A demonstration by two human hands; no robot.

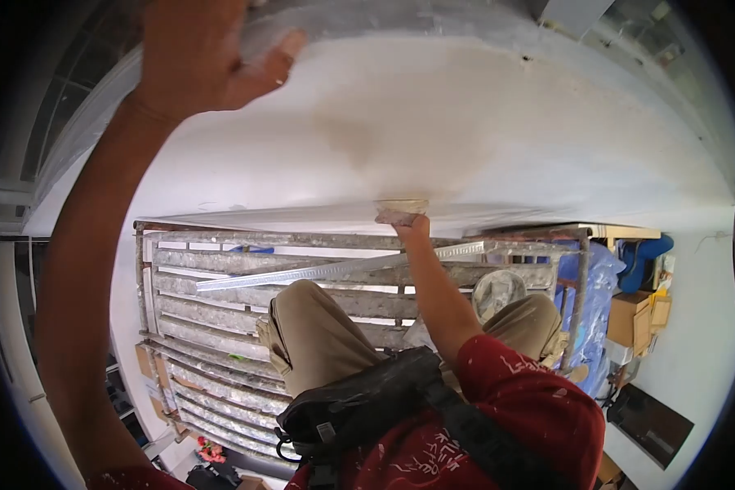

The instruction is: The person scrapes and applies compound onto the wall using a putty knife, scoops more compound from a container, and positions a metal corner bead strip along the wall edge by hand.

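Observation:
My right hand is closed round a wide, pale, plaster-smeared putty knife, its broad edge at the lower part of the white wall. A brownish damp-looking patch marks the wall above it. My left hand is raised at the upper left, close to the grey band along the wall's top; its thumb is stretched out and its other fingers are cut off by the frame edge. A long metal profile lies slanting across the platform in front of my knees, and a plaster-crusted bucket stands by my right knee.
I am on a scaffold platform of spattered slats with gaps, bounded by metal rails. Blue plastic sheeting hangs at the right, beside cardboard boxes. A black bag is strapped across my waist. Red flowers show below.

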